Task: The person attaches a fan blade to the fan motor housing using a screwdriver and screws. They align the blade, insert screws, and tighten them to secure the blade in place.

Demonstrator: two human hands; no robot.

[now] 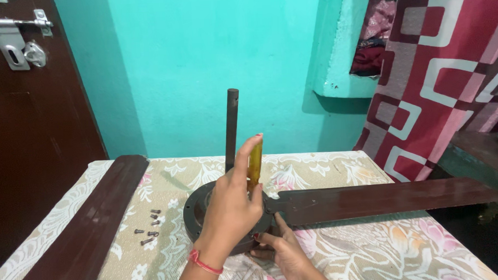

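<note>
A dark brown ceiling fan motor [198, 213] lies on a floral-covered table [374, 251], its dark rod [231, 129] standing upright. One brown blade [383, 199] reaches from the motor to the right. My left hand [229, 204], with a red thread at the wrist, holds a screwdriver by its amber handle [255, 164], upright over the motor where the blade joins it. My right hand [283, 249] grips the motor's near edge below the blade's root. The screwdriver's tip is hidden behind my left hand.
A second, loose blade [91, 217] lies along the table's left side. Several small dark screws [149, 227] are scattered between it and the motor. A dark door [28, 136] stands at left, a turquoise wall behind, and a red patterned curtain [445, 78] at right.
</note>
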